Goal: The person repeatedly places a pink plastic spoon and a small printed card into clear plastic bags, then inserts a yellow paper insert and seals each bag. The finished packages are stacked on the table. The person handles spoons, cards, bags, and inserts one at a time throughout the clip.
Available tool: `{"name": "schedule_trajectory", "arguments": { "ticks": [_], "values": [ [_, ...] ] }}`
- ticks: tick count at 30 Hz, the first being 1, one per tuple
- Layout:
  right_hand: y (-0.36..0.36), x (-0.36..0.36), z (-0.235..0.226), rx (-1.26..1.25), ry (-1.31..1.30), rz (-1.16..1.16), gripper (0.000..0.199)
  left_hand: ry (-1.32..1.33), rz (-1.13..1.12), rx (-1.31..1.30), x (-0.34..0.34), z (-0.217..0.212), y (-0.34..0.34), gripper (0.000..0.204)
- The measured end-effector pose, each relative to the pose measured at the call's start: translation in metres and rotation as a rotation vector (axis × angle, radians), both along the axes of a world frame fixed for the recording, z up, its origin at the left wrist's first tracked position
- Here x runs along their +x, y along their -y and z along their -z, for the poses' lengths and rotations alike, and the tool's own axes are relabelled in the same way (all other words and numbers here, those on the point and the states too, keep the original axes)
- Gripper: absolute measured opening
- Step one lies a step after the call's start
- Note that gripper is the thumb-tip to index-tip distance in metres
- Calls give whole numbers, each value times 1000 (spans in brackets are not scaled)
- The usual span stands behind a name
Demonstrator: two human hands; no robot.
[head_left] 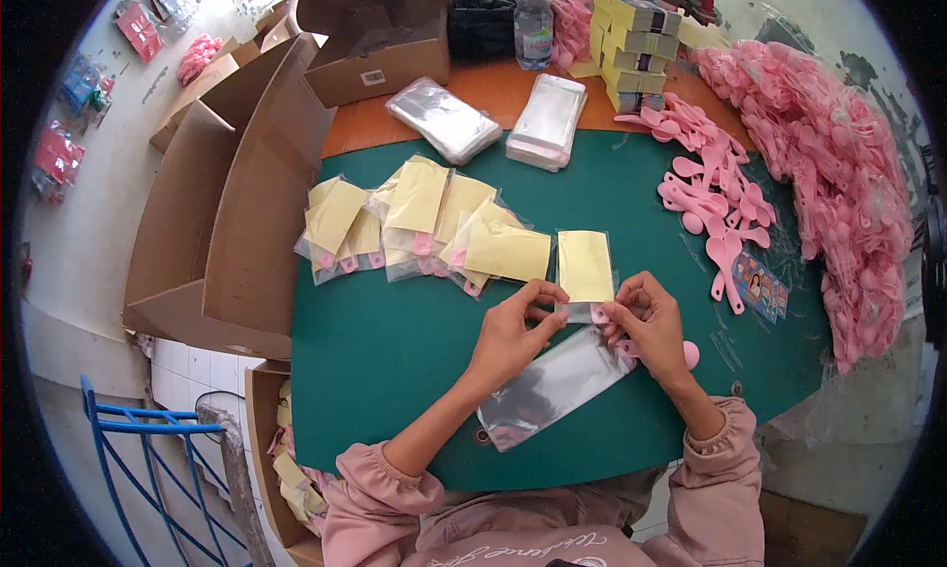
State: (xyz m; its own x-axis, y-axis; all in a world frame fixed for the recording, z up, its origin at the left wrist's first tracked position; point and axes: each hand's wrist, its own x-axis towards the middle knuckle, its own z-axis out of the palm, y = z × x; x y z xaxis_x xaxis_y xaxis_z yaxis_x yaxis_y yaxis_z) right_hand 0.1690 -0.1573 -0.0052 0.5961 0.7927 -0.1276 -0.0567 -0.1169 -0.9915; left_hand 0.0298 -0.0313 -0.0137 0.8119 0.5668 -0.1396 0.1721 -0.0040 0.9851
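Between my two hands a small clear plastic packet (585, 266) lies on the green table mat, with a yellow card inside and a bit of pink at its near end. My left hand (515, 332) pinches the packet's near left corner, and my right hand (651, 328) grips its near right corner. Beneath them, slanting toward me, is a flat clear plastic bag (552, 387). A pink spoon (691, 355) pokes out from under my right hand. Left of the packet, several finished-looking packets (419, 197) with yellow cards overlap in a loose heap.
Loose pink spoons (725, 177) and a colourful printed card (760, 286) lie at the right, beside a big heap of bagged pink spoons (819, 162). Two stacks of clear bags (444, 120), bundled cards (631, 54) and a bottle (534, 24) stand behind. Cardboard boxes (252, 212) flank the left edge.
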Motion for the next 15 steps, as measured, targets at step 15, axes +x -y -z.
{"name": "schedule_trajectory", "arguments": {
  "ticks": [15],
  "values": [
    [1, 3, 3, -91, 49, -26, 35, 103, -7, 194, -2, 6, 0, 47]
  ]
}}
